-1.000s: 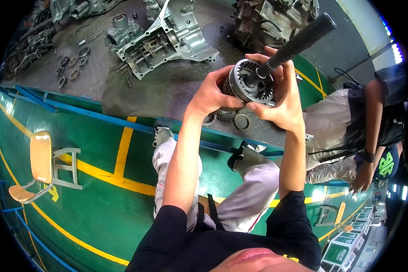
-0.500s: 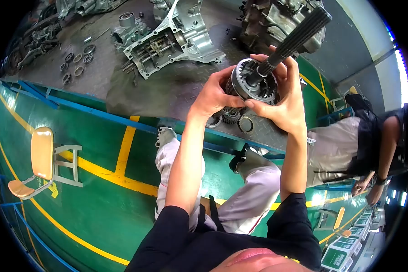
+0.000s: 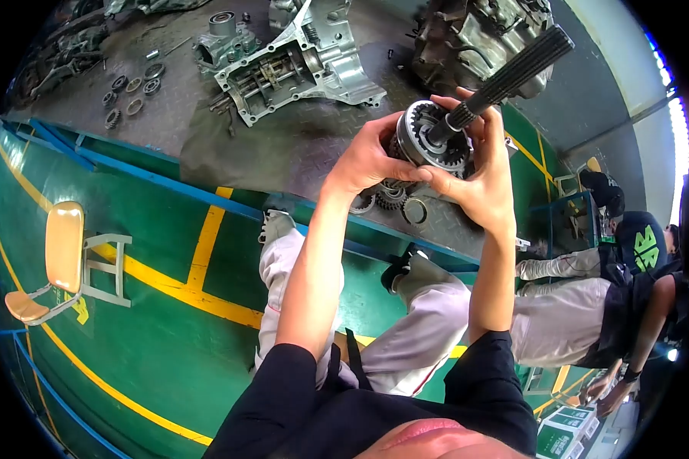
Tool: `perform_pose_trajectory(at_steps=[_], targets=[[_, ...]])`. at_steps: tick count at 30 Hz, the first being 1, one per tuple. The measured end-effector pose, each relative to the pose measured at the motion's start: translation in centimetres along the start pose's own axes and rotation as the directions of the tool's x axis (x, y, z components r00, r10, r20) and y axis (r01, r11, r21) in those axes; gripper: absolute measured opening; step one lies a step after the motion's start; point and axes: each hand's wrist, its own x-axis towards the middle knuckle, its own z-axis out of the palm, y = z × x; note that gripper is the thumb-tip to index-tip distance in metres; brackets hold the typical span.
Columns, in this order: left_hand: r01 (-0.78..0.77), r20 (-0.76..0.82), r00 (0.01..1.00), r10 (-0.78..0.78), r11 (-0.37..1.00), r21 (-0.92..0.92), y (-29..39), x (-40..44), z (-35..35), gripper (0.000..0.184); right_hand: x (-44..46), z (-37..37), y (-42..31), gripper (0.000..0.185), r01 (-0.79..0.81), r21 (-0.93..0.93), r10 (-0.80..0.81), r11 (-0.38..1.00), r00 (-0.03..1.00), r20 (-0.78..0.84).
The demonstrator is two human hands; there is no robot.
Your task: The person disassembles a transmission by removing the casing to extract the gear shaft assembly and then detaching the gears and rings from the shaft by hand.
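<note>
A splined shaft with a toothed ring and hub at its lower end is held between my two hands over the table's front edge. The shaft points up and to the right. My left hand wraps the left side of the hub, its thumb along the lower rim. On the right side, my right hand grips the same part, fingers behind it and thumb near the other thumb. Loose gears and a thin ring lie on the table just below the hub.
On the metal table lie an open gearbox housing, several small rings and a large casing. A chair stands at the left on the green floor. People stand at the right, one with hands low.
The view has shifted a little. My thumbs have come together at the hub's lower rim, and the shaft leans slightly further right. The person at the right has moved lower in view.
</note>
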Motion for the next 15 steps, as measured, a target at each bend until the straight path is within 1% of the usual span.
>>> perform_pose_trajectory(at_steps=[3, 8, 10, 12, 13, 15], targets=[[0.011, -0.002, 1.0, -0.011, 1.0, 0.006, 0.1, 0.1, 0.0, 0.084, 0.0, 0.0, 0.6, 0.098, 0.044, -0.004, -0.044, 0.999, 0.999, -0.01], [0.037, 0.011, 0.999, -0.037, 0.999, 0.024, 0.1, 0.2, 0.3, 0.085, -0.4, 0.0, 0.6, 0.097, 0.032, 0.007, -0.032, 0.999, 0.999, -0.011], [0.015, -0.008, 1.0, -0.015, 1.0, 0.004, -0.1, 0.2, 0.4, 0.086, -0.6, 0.0, 1.2, 0.095, 0.044, 0.018, -0.043, 0.999, 0.999, -0.02], [0.02, -0.008, 1.0, -0.02, 1.0, 0.01, -0.3, 0.2, 0.2, 0.086, -0.8, 0.1, 1.8, 0.088, 0.018, 0.069, -0.018, 0.997, 1.0, -0.006], [0.021, -0.011, 1.0, -0.02, 1.0, 0.015, -0.4, 0.2, 0.1, 0.087, -0.8, 0.1, 2.2, 0.081, 0.067, 0.018, -0.066, 0.998, 0.998, -0.018], [0.034, -0.018, 0.999, -0.034, 0.999, 0.023, -0.5, 0.2, 0.0, 0.087, -1.0, 0.2, 2.8, 0.08, 0.074, 0.008, -0.073, 0.997, 0.997, -0.025]])
